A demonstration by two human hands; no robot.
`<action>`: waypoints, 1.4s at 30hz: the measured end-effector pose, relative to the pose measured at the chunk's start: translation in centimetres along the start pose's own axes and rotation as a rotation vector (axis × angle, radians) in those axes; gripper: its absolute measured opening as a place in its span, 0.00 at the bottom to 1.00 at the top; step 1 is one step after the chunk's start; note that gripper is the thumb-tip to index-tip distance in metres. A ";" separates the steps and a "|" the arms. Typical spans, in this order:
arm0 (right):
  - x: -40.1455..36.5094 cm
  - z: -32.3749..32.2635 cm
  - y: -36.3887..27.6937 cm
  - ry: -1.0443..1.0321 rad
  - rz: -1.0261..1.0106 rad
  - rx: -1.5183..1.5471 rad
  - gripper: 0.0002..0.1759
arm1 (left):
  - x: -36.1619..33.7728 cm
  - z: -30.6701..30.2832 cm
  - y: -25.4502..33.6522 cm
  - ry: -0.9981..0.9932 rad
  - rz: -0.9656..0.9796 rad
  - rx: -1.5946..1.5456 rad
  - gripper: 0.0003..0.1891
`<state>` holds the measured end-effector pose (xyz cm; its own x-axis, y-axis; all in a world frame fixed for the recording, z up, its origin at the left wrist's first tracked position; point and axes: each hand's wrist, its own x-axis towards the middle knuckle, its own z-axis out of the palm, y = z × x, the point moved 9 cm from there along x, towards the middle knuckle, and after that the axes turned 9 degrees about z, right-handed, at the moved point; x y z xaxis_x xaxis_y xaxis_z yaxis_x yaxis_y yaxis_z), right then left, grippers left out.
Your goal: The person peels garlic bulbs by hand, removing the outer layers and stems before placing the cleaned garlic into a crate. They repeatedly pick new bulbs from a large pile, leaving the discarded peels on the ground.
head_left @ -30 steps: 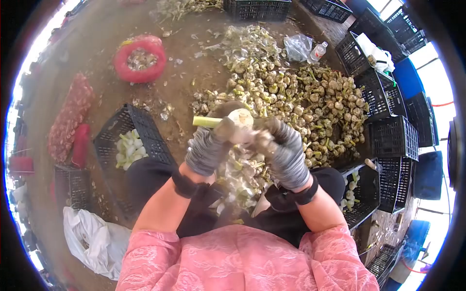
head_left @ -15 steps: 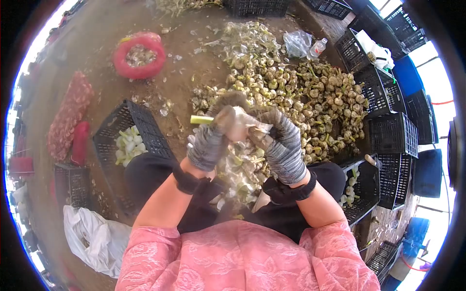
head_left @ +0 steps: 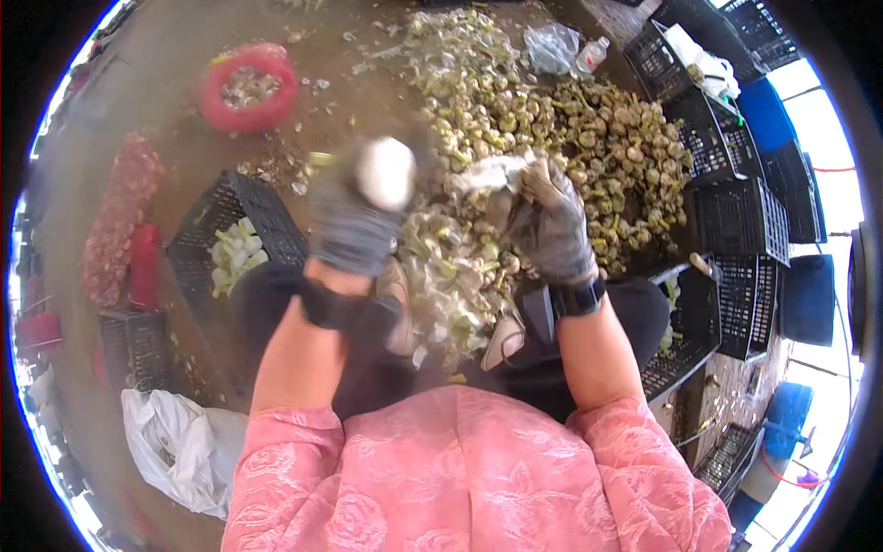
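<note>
A peeled white garlic bulb (head_left: pixel 385 173), blurred by motion, is held in my gloved left hand (head_left: pixel 351 221); a bit of green stem (head_left: pixel 320 159) sticks out on the hand's far left side. My right hand (head_left: pixel 557 228), also in a grey glove, is closed with the fingers pinching a pale strip of garlic skin (head_left: pixel 495 173) that trails to the left. The two hands are apart. Beyond and below them lies a big pile of unpeeled garlic (head_left: pixel 616 138), with loose papery skins (head_left: pixel 451 276) heaped between my legs.
At the left, a black crate (head_left: pixel 198 230) holds peeled garlic; another crate (head_left: pixel 690 322) with white bulbs stands by my right knee. A red net ring (head_left: pixel 248 115), a filled red net bag (head_left: pixel 120 221) and a white sack (head_left: pixel 179 451) lie left. Stacked crates (head_left: pixel 740 221) line the right.
The hands were together around the bulb; now they have drawn apart. The left moved left with the whiter bulb, while the right pulled a strip of skin away to the right.
</note>
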<state>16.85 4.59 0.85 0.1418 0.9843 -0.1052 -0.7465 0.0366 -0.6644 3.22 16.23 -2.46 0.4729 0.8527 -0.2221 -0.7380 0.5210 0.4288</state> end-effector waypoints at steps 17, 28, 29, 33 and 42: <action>5.3 -23.7 7.1 0.761 0.748 -1.688 0.31 | 0.7 -2.4 15.0 -0.170 0.261 -0.372 0.04; 12.7 -17.1 11.5 0.329 0.677 -2.282 0.17 | 0.5 -0.2 3.3 0.064 0.131 0.379 0.10; 13.3 -18.2 11.7 0.326 0.670 -2.284 0.17 | 0.6 0.0 3.3 0.063 0.137 0.379 0.10; 13.3 -16.1 7.6 0.253 0.226 -1.740 0.13 | 1.4 -1.4 2.5 -0.031 0.121 0.500 0.19; 3.8 1.4 -2.3 0.015 0.059 -0.627 0.20 | -2.4 5.4 -2.1 -0.489 0.128 1.095 0.40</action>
<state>18.14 8.47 3.04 0.1246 0.9788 -0.1626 -0.2307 -0.1308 -0.9642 6.23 12.84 1.87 0.7330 0.6678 0.1297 -0.1053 -0.0771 0.9915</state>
